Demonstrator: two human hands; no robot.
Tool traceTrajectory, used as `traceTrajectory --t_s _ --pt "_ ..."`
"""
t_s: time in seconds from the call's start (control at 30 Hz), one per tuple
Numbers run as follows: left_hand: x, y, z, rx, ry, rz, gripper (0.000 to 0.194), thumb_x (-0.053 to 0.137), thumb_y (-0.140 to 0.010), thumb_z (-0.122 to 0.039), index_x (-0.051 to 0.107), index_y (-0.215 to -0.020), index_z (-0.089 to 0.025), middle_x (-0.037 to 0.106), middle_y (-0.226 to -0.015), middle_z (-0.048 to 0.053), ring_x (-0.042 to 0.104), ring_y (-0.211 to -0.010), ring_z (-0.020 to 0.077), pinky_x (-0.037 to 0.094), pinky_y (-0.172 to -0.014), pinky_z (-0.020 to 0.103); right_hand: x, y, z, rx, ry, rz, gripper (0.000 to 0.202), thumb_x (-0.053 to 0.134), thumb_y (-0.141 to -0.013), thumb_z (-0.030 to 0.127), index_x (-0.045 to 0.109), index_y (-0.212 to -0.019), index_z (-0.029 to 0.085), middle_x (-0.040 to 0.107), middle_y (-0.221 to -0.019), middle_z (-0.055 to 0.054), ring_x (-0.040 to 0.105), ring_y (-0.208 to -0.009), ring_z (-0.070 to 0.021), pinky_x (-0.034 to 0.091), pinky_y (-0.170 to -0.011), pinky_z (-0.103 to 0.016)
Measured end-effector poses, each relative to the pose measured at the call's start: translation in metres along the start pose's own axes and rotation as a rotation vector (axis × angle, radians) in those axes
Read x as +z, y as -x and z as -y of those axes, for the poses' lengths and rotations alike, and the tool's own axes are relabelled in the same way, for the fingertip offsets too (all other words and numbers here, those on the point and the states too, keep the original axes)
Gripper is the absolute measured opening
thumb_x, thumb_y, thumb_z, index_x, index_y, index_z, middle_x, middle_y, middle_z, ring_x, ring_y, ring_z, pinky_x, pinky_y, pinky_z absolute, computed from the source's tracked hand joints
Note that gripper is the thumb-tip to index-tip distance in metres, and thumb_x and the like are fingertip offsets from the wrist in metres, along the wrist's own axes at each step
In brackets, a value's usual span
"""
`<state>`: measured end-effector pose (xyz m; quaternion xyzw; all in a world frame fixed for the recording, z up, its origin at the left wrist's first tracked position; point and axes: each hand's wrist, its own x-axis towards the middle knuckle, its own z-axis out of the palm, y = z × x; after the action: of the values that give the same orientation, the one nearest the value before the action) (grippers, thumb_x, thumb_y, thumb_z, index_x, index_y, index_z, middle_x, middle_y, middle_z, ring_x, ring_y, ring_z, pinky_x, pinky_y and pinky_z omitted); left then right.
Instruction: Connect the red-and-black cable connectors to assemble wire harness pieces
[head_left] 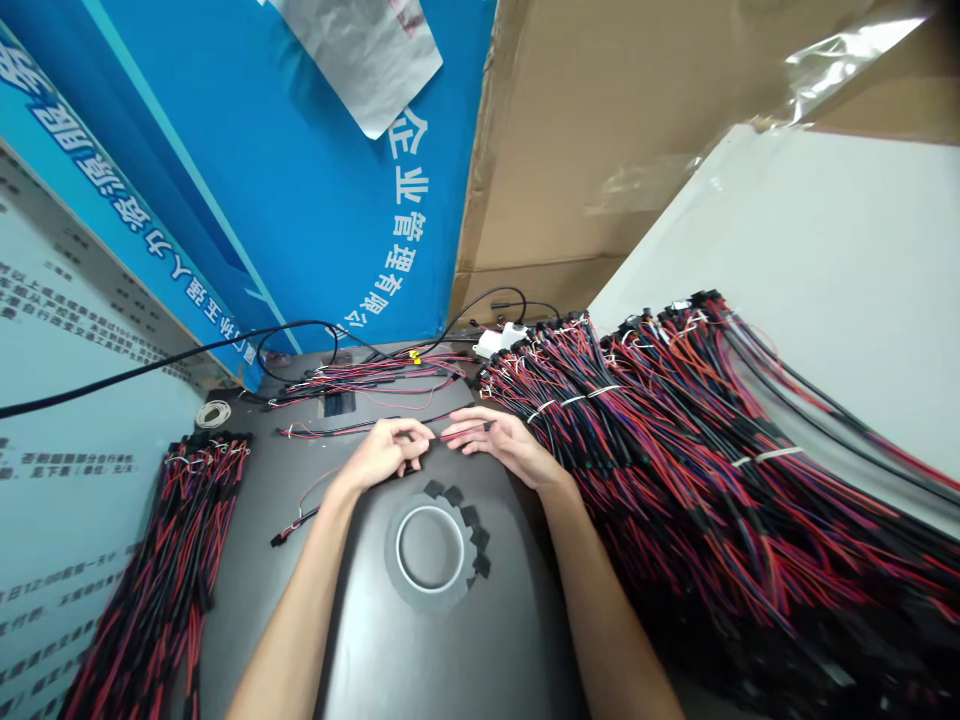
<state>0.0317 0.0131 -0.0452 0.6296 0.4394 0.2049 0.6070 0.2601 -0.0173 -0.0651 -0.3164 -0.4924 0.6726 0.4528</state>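
My left hand (390, 450) is closed in a pinch on a thin wire harness, its fingertips just left of my right hand. In my right hand (502, 445) the red and black wires (466, 432) of that harness lie across the fingers, held with the thumb. A black connector (280, 540) on short wires lies at the left, its leads running towards my left forearm. Below both hands is a tape roll (397, 575) with several black tape pieces (480, 540) stuck along its right rim. Another wire harness (330, 432) lies just beyond my left hand.
Large bundles of red and black wires (675, 450) are stacked at the right, tied with white ties. Another bundle (176, 540) lies at the left. Loose harnesses (367, 378) and a black cable (150, 370) are at the back, before a blue panel (337, 200) and cardboard (555, 150).
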Motion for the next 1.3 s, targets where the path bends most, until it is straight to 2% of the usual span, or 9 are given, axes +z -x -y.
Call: traceTrajectory --t_s 0.1,0.17,0.27,0.4,0.53,0.73,0.93,1.13,1.3 --pt "0.001 -0.003 0.002 -0.007 0.027 -0.066 0.040 0.066 -0.070 -0.039 0.066 -0.094 -0.007 0.061 -0.068 0.006 0.049 -0.056 0.0099 0.037 -0.050 0.021 0.004 -0.003 -0.003 0.003 0.024 -0.109 0.056 0.084 -0.067 0.042 0.065 -0.112 0.014 0.070 -0.104 -0.015 0.069 -0.095 -0.0230 0.051 -0.090 -0.035" --pt "0.002 -0.003 0.002 0.000 0.033 -0.084 0.036 0.067 -0.070 -0.037 0.066 -0.090 -0.008 0.060 -0.069 0.005 0.050 -0.058 0.0098 0.038 -0.051 0.020 0.008 -0.006 -0.005 0.033 0.050 -0.204 0.053 0.086 -0.063 0.035 0.066 -0.107 0.013 0.072 -0.099 -0.013 0.069 -0.092 -0.0219 0.051 -0.092 -0.037" --pt "0.002 -0.003 0.001 0.001 0.021 -0.089 0.033 0.067 -0.072 -0.036 0.066 -0.089 -0.008 0.058 -0.068 0.004 0.048 -0.057 0.0090 0.037 -0.050 0.020 0.013 -0.011 -0.007 0.077 0.068 -0.308 0.053 0.088 -0.058 0.033 0.066 -0.102 0.013 0.073 -0.091 -0.011 0.070 -0.087 -0.0220 0.052 -0.090 -0.037" --pt "0.002 -0.001 0.001 -0.009 -0.020 -0.087 0.031 0.065 -0.075 -0.036 0.067 -0.090 -0.008 0.058 -0.068 0.004 0.047 -0.056 0.0085 0.037 -0.049 0.020 0.017 -0.013 -0.004 0.134 0.048 -0.359 0.055 0.088 -0.053 0.030 0.066 -0.099 0.012 0.073 -0.085 -0.010 0.071 -0.083 -0.0218 0.053 -0.086 -0.035" --pt "-0.001 0.001 0.000 -0.027 -0.064 -0.095 0.022 0.064 -0.076 -0.028 0.067 -0.086 -0.008 0.061 -0.070 0.005 0.051 -0.059 0.0093 0.038 -0.050 0.019 0.017 -0.013 -0.002 0.152 0.050 -0.413 0.057 0.087 -0.050 0.030 0.064 -0.100 0.012 0.073 -0.083 -0.011 0.070 -0.076 -0.0200 0.052 -0.074 -0.029" --pt "-0.003 0.004 -0.007 -0.059 -0.064 -0.125 0.013 0.059 -0.073 -0.015 0.068 -0.080 -0.008 0.064 -0.069 0.005 0.053 -0.060 0.0090 0.038 -0.053 0.018 0.019 -0.017 -0.005 0.151 0.014 -0.443 0.069 0.086 -0.051 0.033 0.058 -0.110 0.011 0.072 -0.081 -0.010 0.070 -0.074 -0.0201 0.051 -0.066 -0.026" --pt "-0.003 0.003 -0.005 -0.034 0.006 -0.139 0.015 0.060 -0.070 -0.020 0.066 -0.078 -0.009 0.063 -0.067 0.005 0.052 -0.058 0.0092 0.037 -0.052 0.019 0.030 -0.021 -0.010 0.204 -0.025 -0.378 0.075 0.087 -0.052 0.032 0.055 -0.117 0.012 0.071 -0.084 -0.008 0.070 -0.078 -0.0198 0.054 -0.067 -0.025" --pt "-0.002 0.001 -0.003 0.003 0.031 -0.131 0.019 0.063 -0.063 -0.024 0.066 -0.075 -0.009 0.062 -0.066 0.004 0.050 -0.057 0.0088 0.038 -0.054 0.020 0.034 -0.023 -0.016 0.178 0.036 -0.414 0.074 0.088 -0.050 0.031 0.057 -0.116 0.012 0.069 -0.078 -0.005 0.068 -0.071 -0.0172 0.053 -0.064 -0.025" --pt "-0.002 -0.003 0.002 0.028 0.028 -0.133 0.020 0.063 -0.062 -0.024 0.067 -0.074 -0.009 0.065 -0.070 0.006 0.054 -0.063 0.0109 0.042 -0.061 0.022 0.036 -0.025 -0.017 0.155 0.043 -0.422 0.072 0.087 -0.049 0.030 0.057 -0.113 0.014 0.067 -0.076 -0.002 0.064 -0.063 -0.0132 0.051 -0.061 -0.024"
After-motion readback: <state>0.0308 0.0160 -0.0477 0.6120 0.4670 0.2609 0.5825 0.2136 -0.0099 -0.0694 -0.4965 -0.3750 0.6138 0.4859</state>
